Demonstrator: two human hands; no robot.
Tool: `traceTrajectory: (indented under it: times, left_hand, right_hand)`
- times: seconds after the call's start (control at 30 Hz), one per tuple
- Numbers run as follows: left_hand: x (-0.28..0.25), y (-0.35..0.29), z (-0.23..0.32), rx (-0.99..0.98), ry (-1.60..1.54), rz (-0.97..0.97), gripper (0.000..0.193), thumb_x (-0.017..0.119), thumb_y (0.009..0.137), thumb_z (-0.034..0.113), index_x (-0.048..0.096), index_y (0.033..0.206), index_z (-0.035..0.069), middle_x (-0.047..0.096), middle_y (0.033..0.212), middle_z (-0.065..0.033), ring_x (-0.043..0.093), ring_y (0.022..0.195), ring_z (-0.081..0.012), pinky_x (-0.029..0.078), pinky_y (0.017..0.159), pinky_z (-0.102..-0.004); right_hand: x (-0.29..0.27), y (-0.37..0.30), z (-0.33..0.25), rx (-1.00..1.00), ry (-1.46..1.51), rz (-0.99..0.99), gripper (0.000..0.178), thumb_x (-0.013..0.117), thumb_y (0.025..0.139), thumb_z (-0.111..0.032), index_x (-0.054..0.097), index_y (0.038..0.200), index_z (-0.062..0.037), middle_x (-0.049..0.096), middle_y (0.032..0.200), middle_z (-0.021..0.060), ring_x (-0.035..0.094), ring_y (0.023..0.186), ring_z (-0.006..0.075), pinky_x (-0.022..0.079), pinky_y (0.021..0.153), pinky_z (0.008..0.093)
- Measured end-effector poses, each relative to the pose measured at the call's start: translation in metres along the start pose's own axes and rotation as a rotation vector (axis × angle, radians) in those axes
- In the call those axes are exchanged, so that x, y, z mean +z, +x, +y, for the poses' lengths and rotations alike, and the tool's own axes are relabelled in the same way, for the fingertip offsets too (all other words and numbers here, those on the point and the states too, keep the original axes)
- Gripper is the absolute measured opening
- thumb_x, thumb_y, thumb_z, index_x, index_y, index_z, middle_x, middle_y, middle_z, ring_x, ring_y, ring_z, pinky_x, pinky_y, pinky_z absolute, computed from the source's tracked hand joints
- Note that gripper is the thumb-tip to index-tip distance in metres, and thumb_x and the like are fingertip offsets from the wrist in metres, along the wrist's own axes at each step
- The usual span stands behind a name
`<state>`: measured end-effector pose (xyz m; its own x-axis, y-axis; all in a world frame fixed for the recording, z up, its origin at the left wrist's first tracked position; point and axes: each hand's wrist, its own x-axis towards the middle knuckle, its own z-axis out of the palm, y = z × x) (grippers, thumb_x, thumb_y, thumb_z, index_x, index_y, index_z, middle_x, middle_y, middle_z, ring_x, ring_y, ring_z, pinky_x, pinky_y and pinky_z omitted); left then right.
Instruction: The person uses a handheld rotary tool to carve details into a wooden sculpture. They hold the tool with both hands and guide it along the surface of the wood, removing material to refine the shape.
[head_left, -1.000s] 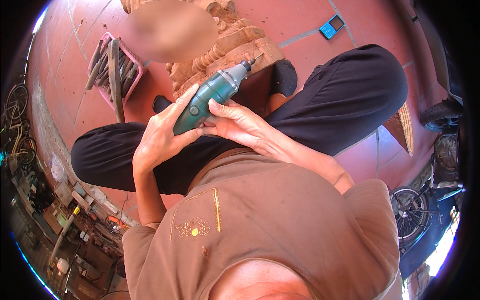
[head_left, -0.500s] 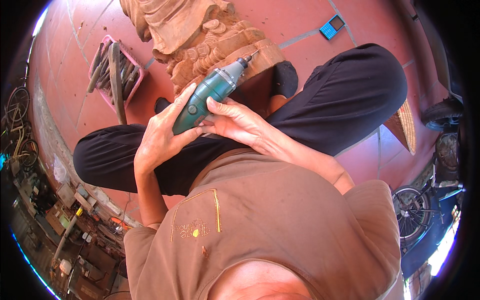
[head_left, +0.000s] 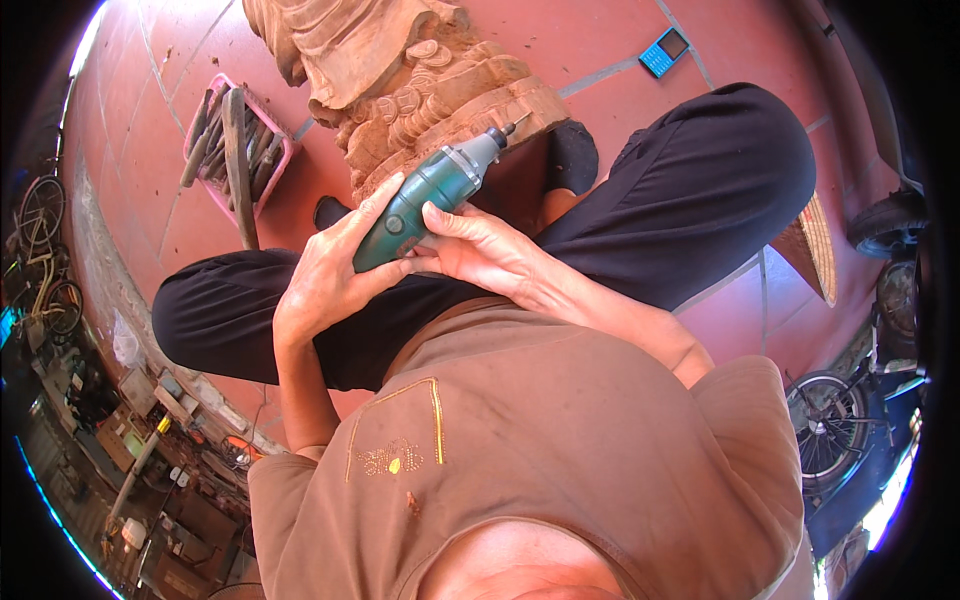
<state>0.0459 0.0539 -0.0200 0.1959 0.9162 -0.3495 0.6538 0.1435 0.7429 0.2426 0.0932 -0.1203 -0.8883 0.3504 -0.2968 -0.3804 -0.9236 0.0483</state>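
Observation:
A green and grey rotary tool [head_left: 424, 202] with a thin bit at its tip is held between both my hands, above my crossed legs. My left hand [head_left: 335, 265] wraps its left side and rear end. Against its right side lies the thumb of my right hand [head_left: 490, 250], whose other fingers go underneath, partly hidden. The bit points up and to the right, in front of a carved wooden statue [head_left: 430, 100] that lies on the floor. From this view I cannot tell whether the bit touches the wood.
A pink basket [head_left: 290, 152] of wooden-handled carving tools stands left of the statue. At the upper right a blue mobile phone [head_left: 664, 52] lies on the red tiles. A woven hat [head_left: 815, 250] is beside my right knee. Bicycles and clutter line both sides.
The rotary tool and both hands have shifted slightly right and down in the picture. My hold on it looks the same.

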Motion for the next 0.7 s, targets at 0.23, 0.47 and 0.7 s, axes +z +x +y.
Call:
traceTrajectory:
  times: [0.23,0.47,0.7]
  left_hand:
    - [0.000,0.000,0.004,0.010,0.000,-0.049,0.088,0.080,0.078,0.011,0.041,0.157,0.010,0.059,0.142,-0.0252,0.062,0.125,-0.0433,0.053,0.099,-0.0440]
    - [0.000,0.000,0.004,0.028,0.028,-0.061,0.089,0.082,0.078,0.014,0.041,0.157,0.010,0.059,0.141,-0.0250,0.062,0.124,-0.0439,0.054,0.099,-0.0445]
    - [0.001,0.003,0.004,0.013,0.015,-0.007,0.086,0.081,0.079,0.014,0.043,0.156,0.010,0.063,0.135,-0.0259,0.066,0.116,-0.0431,0.055,0.095,-0.0437]
  right_hand:
    - [0.002,-0.009,0.002,0.002,0.008,-0.002,0.065,0.074,0.096,-0.023,0.041,0.150,-0.0102,0.058,0.139,0.0130,0.054,0.134,0.0316,0.044,0.113,0.0526]
    - [0.003,-0.012,0.002,0.000,0.019,-0.007,0.065,0.074,0.097,-0.023,0.040,0.151,-0.0101,0.057,0.141,0.0132,0.054,0.134,0.0311,0.044,0.113,0.0521]
    - [0.003,-0.005,0.000,-0.013,0.030,-0.013,0.052,0.071,0.099,-0.022,0.047,0.143,-0.0090,0.061,0.133,0.0119,0.058,0.126,0.0286,0.049,0.107,0.0486]
